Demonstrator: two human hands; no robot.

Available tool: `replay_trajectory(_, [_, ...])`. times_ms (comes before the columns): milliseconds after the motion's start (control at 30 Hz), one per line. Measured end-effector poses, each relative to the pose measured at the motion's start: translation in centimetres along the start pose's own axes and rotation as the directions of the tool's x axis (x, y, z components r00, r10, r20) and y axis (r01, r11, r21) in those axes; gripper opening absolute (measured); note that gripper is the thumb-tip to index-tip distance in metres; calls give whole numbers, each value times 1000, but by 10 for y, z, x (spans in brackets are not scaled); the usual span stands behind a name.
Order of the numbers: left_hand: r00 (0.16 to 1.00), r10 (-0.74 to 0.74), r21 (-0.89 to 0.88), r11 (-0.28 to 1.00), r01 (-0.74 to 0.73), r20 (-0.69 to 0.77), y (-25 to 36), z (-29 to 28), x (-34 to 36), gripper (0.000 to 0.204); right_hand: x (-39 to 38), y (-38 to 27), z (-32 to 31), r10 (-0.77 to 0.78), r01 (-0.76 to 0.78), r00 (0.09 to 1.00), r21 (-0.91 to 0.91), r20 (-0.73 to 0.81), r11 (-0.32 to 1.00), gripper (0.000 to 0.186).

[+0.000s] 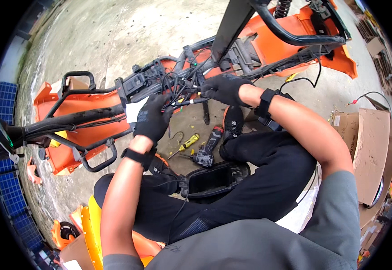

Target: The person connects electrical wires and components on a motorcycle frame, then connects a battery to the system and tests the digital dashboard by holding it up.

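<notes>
My left hand (152,118), in a black glove, is closed beside the wiring of a scooter-like frame. A white sheet (135,110) sticks out at its outer side; whether it is gripped or only tucked behind the hand I cannot tell. Black cables (184,102) run from its fingertips towards my right hand (225,88), also gloved, whose fingers are pinched together at the cables' other end. Around and behind both hands lies a tangled wiring harness (180,81), with a small green tie on it. The exact wire in each grip is partly hidden by the fingers.
The frame's orange body panels (290,33) and black tube bars (88,92) stretch across. On the concrete below lie a yellow screwdriver (189,142) and a cordless drill (208,148). A black open case (214,181) sits between my legs; cardboard boxes (371,153) stand right.
</notes>
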State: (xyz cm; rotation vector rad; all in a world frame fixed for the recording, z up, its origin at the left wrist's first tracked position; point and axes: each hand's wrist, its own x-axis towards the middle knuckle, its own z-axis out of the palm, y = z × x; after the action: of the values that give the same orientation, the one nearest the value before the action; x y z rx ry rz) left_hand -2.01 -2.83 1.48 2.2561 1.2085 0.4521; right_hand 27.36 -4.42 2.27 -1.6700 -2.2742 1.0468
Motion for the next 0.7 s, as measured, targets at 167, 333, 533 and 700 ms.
replay_trajectory(167, [999, 34, -41, 999, -34, 4, -1, 33, 23, 31, 0, 2, 2, 66, -67, 997, 24, 29, 997, 33])
replay_trajectory(333, [991, 4, 79, 997, -15, 136, -10, 47, 37, 23, 5, 11, 5, 0, 6, 996, 59, -88, 998, 25])
replay_trajectory(533, [992, 7, -23, 1000, -4, 129, -20, 48, 37, 16, 21, 23, -4, 173, -51, 941, 386, -289, 921, 23])
replay_trajectory(700, [990, -74, -132, 987, 90, 122, -19, 41, 33, 17, 17, 22, -23, 277, -69, 924, 595, -265, 801, 18])
